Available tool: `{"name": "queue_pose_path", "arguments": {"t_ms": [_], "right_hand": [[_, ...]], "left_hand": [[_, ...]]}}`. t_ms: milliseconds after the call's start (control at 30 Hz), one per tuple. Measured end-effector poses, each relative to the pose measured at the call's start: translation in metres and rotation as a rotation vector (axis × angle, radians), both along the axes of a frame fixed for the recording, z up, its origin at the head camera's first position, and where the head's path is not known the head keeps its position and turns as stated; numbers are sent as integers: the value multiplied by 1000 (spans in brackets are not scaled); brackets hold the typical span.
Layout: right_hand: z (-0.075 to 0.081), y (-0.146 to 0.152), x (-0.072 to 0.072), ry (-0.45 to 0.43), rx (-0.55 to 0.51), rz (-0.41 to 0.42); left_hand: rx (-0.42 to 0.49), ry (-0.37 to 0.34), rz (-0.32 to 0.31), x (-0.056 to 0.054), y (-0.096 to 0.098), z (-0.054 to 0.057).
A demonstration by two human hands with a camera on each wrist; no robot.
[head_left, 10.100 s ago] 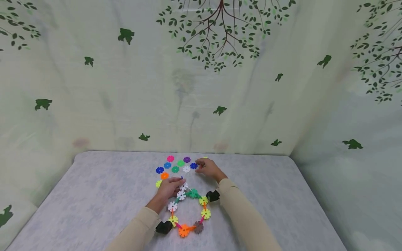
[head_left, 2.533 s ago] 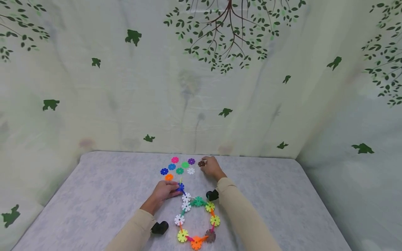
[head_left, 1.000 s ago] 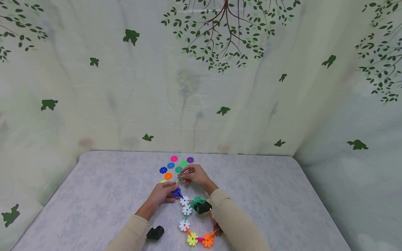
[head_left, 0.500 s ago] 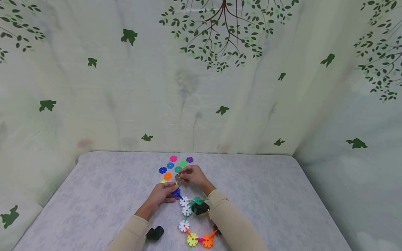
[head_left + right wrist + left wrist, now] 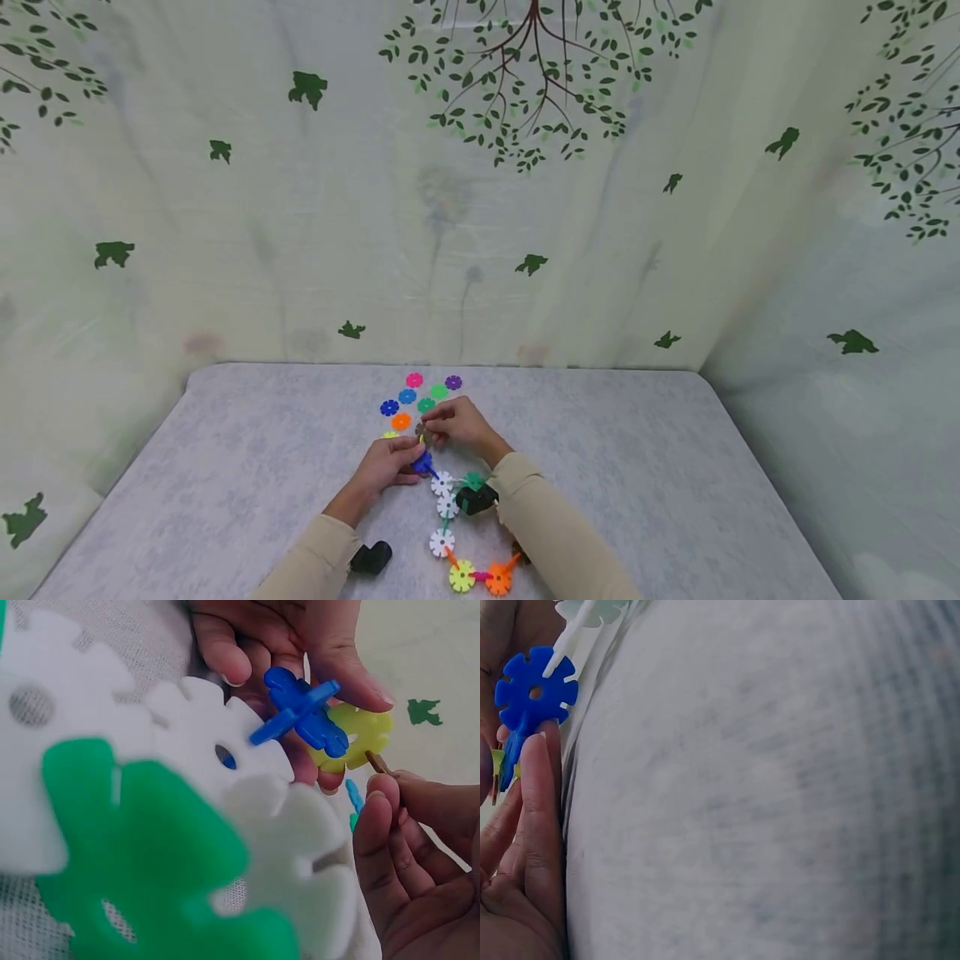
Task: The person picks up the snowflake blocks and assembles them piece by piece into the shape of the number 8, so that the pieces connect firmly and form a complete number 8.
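Observation:
My left hand [image 5: 386,467] pinches the end of a chain of slotted flower-shaped discs, at a joined pair of blue discs [image 5: 555,694] and a yellow disc [image 5: 367,727]. Between thumb and fingers of my right hand [image 5: 461,423] is a brown disc [image 5: 379,763], its edge right at the rim of the yellow one. From the blue discs the chain runs toward me through white discs [image 5: 442,544], a yellow disc [image 5: 462,576] and an orange disc [image 5: 498,578]. A green disc [image 5: 473,481] branches off; my right forearm hides the ring's right side.
Loose discs lie beyond my hands: pink [image 5: 414,380], purple [image 5: 453,382], dark blue [image 5: 389,407], orange [image 5: 401,422] and several others. Black wrist cameras [image 5: 371,558] sit by both sleeves. A leaf-patterned curtain [image 5: 480,208] rises behind the grey table [image 5: 637,483].
Blue and yellow discs have joined the chain since the earliest frame. My right hand took the brown disc from the far right, carried it left, and now brings it against the yellow disc.

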State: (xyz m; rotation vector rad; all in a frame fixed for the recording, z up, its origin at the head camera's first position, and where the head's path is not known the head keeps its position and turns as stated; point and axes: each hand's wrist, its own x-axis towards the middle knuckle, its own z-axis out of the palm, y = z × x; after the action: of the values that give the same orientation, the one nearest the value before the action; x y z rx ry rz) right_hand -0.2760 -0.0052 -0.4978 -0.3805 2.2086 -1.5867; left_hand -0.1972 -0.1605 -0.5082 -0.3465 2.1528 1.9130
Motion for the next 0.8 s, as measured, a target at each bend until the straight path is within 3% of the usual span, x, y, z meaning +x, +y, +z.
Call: {"name": "queue_pose_path", "arguments": {"t_ms": [233,433,667,800], "right_hand": [[2,2,3,17,-57,44],[0,-2,2,-4,-64,32],[2,-2,5,-5,-13,52],[3,0,6,-21,-49,42]], "left_hand": [[-2,28,3,-2,3,-4],[3,52,22,-1,3,-4],[-14,37,52,3,7,-4],[-29,23,49,5,1,-1]]}}
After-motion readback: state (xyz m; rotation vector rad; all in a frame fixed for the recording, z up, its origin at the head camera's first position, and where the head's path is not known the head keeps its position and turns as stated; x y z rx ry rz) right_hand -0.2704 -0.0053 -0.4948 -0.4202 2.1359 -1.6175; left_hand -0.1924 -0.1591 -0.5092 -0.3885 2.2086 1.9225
